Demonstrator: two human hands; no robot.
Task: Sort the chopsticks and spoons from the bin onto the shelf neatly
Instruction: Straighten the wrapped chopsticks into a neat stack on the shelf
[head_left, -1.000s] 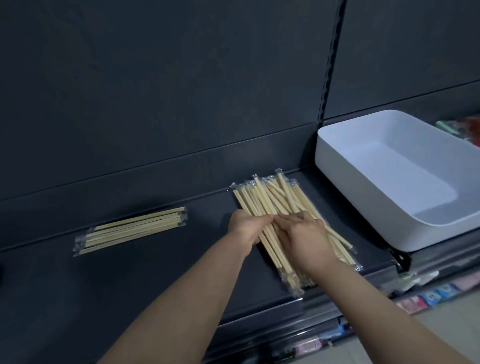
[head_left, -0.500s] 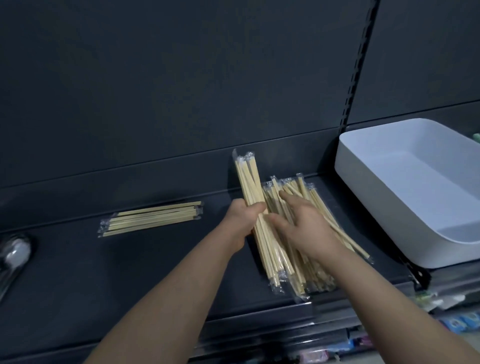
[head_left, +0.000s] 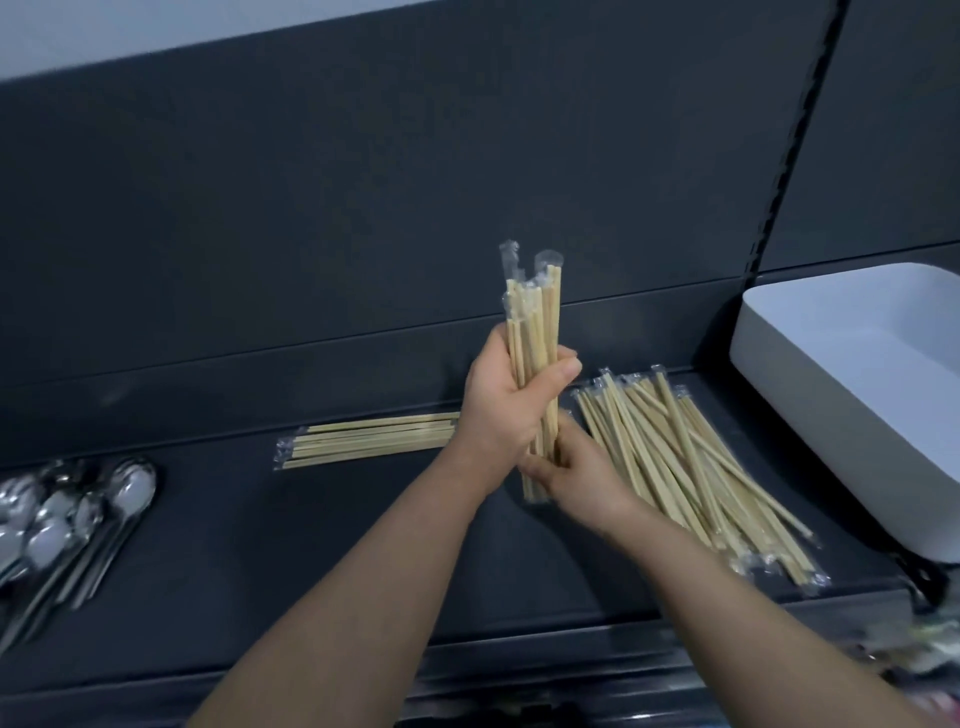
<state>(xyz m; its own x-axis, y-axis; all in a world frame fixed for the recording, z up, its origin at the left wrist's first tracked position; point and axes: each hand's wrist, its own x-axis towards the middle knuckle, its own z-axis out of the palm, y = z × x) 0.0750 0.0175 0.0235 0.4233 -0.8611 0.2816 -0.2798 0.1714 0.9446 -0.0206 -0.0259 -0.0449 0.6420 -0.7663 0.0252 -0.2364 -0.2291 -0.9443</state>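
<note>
1. Left hand is now raising the chopstick bundle upright off the shelf, fingers wrapping it
2. Right hand is gripping its lower end
3. Loose chopsticks are lying beside the bin

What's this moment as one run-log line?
left hand grips upright bundle of plastic-wrapped wooden chopsticks | right hand holds its lower end | loose wrapped chopstick pile lies beside white plastic bin

Pale wooden chopsticks: bare matt wood, fine straight grain. Each pair sits in a clear plastic sleeve, glossy, crinkled at the ends. Silver metal spoons: polished, mirror-bright. White rectangular plastic bin: smooth, satin. Dark grey shelf: matt, smooth.
</note>
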